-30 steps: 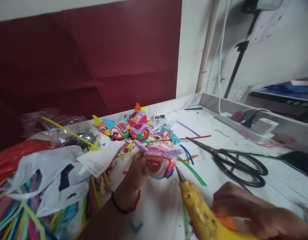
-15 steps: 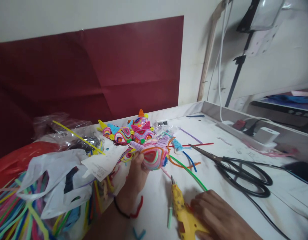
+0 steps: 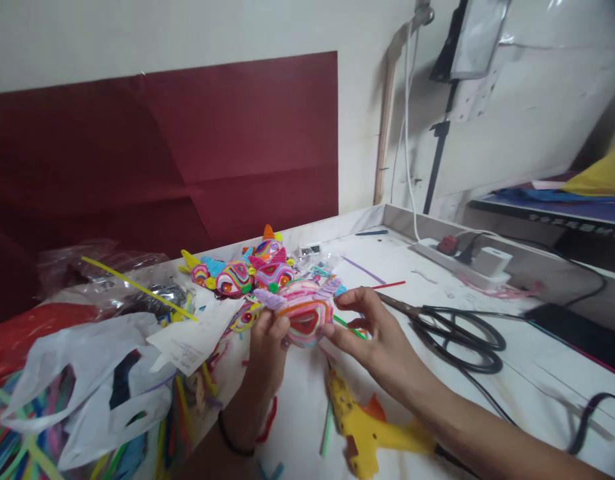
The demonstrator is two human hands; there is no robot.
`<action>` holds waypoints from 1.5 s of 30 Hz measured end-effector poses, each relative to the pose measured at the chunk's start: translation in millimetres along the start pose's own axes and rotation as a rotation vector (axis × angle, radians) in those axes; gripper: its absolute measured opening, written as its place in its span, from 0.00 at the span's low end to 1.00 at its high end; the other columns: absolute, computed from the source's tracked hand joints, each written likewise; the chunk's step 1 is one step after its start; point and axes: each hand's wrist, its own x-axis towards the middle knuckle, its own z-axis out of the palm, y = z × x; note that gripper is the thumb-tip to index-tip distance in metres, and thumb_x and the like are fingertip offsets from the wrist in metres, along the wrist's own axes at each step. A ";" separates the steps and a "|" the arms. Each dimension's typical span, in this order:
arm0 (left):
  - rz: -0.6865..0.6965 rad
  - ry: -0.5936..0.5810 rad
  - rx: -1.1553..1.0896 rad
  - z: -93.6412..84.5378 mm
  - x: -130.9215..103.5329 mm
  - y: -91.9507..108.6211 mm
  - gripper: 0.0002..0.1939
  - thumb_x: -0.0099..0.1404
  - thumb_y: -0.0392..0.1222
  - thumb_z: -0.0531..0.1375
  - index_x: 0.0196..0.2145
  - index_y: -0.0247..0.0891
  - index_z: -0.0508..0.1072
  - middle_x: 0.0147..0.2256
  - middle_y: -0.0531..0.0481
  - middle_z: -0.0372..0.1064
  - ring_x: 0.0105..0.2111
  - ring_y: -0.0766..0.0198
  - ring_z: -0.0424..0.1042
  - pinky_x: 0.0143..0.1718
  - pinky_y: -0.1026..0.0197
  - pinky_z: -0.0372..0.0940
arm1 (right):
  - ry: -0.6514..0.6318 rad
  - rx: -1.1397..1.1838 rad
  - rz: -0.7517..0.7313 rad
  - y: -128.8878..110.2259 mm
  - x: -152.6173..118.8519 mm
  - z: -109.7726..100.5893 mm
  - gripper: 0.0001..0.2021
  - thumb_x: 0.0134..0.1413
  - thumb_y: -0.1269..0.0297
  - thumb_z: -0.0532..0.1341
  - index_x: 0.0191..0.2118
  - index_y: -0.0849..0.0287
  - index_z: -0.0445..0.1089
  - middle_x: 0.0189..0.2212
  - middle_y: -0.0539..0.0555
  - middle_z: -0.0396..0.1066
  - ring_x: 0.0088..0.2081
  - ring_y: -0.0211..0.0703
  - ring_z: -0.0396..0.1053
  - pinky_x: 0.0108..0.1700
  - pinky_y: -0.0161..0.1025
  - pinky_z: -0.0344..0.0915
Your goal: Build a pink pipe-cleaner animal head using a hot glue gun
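Observation:
Above the table is a striped pipe-cleaner ornament (image 3: 307, 323), pink, white and orange around a red centre, with lilac ear-like tufts on top. My left hand (image 3: 268, 347) grips its left side, thumb on the front. Curved around its right edge is my right hand (image 3: 367, 327), thumb touching the front and forefinger near the upper right; the contact behind is hidden. Below my right hand lies a yellow glue gun (image 3: 360, 420) on the table, its nozzle pointing away from me. Several similar colourful ornaments (image 3: 234, 278) rest in a cluster behind.
Black-handled scissors (image 3: 452, 333) lie to the right, near a phone (image 3: 577, 333) and a white power strip (image 3: 462, 263). On the left are a white plastic bag (image 3: 102, 373), bundled pipe cleaners (image 3: 27, 440) and a paper slip (image 3: 197, 337). A raised rim (image 3: 327, 227) borders the table.
My right hand has left the glue gun, now lying on the table, and come up to the ornament's right side. My left hand still holds the ornament. The camera view has shifted right.

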 end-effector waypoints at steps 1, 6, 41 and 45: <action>0.003 -0.002 0.006 0.9 -0.3 0.8 0.10 0.52 0.44 0.64 0.34 0.41 0.72 0.31 0.51 0.75 0.34 0.57 0.74 0.33 0.59 0.68 | 0.000 0.041 0.037 0.2 1.1 4.2 0.19 0.42 0.51 0.67 0.37 0.54 0.62 0.39 0.53 0.69 0.42 0.49 0.67 0.43 0.47 0.64; 0.036 -0.015 0.023 2.5 -0.7 2.7 0.11 0.52 0.44 0.64 0.34 0.41 0.72 0.32 0.49 0.75 0.37 0.55 0.75 0.34 0.58 0.69 | 0.005 0.259 0.187 2.8 -0.1 17.8 0.24 0.36 0.51 0.69 0.36 0.53 0.59 0.36 0.52 0.67 0.38 0.48 0.67 0.35 0.43 0.64; 0.139 0.005 0.133 7.9 -3.4 8.2 0.10 0.49 0.40 0.65 0.30 0.37 0.73 0.30 0.50 0.75 0.31 0.58 0.73 0.28 0.63 0.64 | 0.093 0.308 0.075 -7.4 -0.7 17.7 0.09 0.35 0.64 0.68 0.24 0.55 0.68 0.20 0.44 0.55 0.26 0.38 0.53 0.29 0.37 0.52; 0.135 -0.010 0.127 8.4 -4.6 9.0 0.10 0.49 0.41 0.65 0.32 0.37 0.73 0.32 0.49 0.75 0.30 0.59 0.72 0.24 0.65 0.60 | 0.135 0.200 -0.028 -7.3 -1.4 16.6 0.03 0.37 0.66 0.66 0.25 0.55 0.74 0.22 0.46 0.60 0.27 0.41 0.57 0.32 0.39 0.53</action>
